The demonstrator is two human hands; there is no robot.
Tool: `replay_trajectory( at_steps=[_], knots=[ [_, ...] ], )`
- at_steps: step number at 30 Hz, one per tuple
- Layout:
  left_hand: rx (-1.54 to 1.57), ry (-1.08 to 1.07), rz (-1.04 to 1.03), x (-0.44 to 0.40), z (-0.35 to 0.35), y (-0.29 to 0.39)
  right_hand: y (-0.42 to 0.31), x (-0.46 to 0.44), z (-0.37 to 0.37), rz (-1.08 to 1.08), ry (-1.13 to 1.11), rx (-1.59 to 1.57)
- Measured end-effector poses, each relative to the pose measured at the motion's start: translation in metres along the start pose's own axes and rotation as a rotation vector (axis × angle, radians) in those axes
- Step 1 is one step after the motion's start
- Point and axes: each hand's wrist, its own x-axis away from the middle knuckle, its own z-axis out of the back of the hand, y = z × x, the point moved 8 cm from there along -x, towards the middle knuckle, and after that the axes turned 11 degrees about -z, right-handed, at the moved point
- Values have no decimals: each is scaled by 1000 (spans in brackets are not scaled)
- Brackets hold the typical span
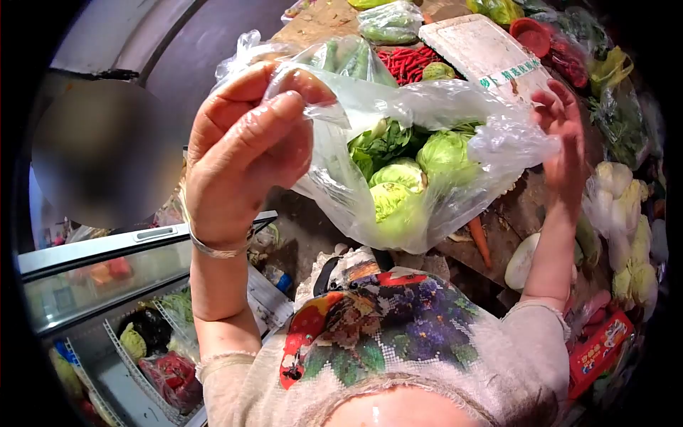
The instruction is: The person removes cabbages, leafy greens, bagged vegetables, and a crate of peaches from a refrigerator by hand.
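A clear plastic bag (334,192) hangs in front of my chest with its mouth wide. Inside it are several round light-green heads of lettuce (445,153) and a darker leafy green (380,146). My left hand (249,142) pinches the bag's left rim between thumb and fingers. At the opposite side, the bag's rim stretches out to my right hand (563,135). Those fingers are bent and slightly blurred, and the film meets them near the thumb side.
Behind the bag lie red chillies (409,64), a white foam lid (480,53) and bagged cucumbers (348,60). A carrot (479,242) and a white gourd (523,262) lie near my right arm. At lower left stands a glass-lidded chest (107,274) holding bagged produce; cabbages (626,235) line the right.
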Motion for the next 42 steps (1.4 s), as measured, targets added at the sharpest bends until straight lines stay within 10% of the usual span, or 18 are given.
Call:
replay_trajectory(
  at_steps=[6, 11, 18, 25, 29, 32, 38, 42],
  knots=[
    [-207, -79, 43, 0, -11, -9, 50, 55, -56, -241, -14, 596],
    [-339, -288, 53, -6, -17, -33, 78, 42, -72, -397, 47, 16],
    [-595, -335, -64, -15, -23, -40, 21, 19, -178, 194, -368, 130],
    [-939, -399, -330, -14, -51, 32, -7, 21, -201, 52, -414, 46],
    [-823, -281, -593, -24, -37, 83, -19, 1, -166, -318, -71, -554],
    [-891, -270, -672, -29, -19, 91, -24, -43, -90, -214, 11, -455],
    [-652, -144, -49, 2, 118, 17, -150, -49, 125, 155, 810, 370],
    [-841, 65, 106, 46, 144, 2, -289, -17, 264, 481, 1338, 379]
  ],
)
